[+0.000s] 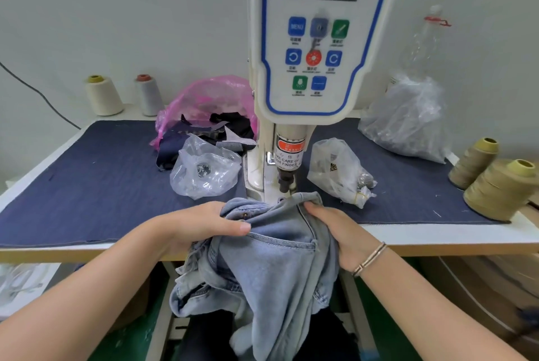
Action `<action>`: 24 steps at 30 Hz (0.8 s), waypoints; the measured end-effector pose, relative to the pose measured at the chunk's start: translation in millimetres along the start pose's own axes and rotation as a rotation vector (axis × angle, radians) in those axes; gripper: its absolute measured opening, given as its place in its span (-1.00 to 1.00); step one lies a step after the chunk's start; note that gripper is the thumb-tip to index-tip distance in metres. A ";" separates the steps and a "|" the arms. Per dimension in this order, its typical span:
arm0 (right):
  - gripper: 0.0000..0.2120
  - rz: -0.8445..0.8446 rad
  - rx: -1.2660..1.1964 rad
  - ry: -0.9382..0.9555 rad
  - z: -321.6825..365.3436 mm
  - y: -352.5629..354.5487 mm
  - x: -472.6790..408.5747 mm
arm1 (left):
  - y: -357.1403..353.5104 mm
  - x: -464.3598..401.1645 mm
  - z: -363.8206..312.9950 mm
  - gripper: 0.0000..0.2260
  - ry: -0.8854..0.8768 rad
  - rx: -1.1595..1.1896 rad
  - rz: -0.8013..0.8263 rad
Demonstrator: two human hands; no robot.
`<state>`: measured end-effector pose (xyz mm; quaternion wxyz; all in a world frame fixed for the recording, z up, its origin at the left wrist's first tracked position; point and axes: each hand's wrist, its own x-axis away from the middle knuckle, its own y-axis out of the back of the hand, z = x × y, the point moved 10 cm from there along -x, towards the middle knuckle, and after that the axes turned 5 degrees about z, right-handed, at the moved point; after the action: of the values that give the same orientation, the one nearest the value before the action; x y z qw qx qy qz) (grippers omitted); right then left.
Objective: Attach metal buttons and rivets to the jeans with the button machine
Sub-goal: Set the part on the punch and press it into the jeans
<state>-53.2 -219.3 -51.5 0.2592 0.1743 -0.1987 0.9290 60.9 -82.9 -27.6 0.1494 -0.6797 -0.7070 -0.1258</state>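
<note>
Gripping jeans (274, 258), waistband toward the machine (309, 39).

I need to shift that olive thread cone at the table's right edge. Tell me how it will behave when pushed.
The nearest olive cone stands upright on a wide base, so it will probably slide rather than tip. It looks fully wound, so likely heavy for its size. It sits at the denim mat's edge; a push rightward may send it off the table.

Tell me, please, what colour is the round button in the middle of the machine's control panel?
Red-orange round button, seen in the head view.
</note>
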 end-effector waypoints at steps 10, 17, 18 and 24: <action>-0.68 0.070 0.047 -0.074 5.4 3.1 -8.4 | 19.2 -9.8 -0.5 -0.53 -0.074 -0.081 -0.141; -0.63 0.205 -0.101 0.222 33.7 -4.5 -3.0 | 6.6 -10.3 -8.9 -0.63 -0.195 -0.074 -0.120; -0.61 0.183 -0.111 0.218 33.5 -2.5 -7.1 | 8.6 -10.9 -13.1 -0.63 -0.212 -0.077 -0.135; -0.73 -0.073 0.090 0.199 43.0 1.4 -31.0 | 27.3 -23.8 -14.7 -0.77 -0.149 0.000 -0.254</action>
<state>-19.5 -253.0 -28.1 0.3034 0.0998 -0.1234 0.9396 89.4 -109.3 -23.8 0.0794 -0.5923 -0.7964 -0.0930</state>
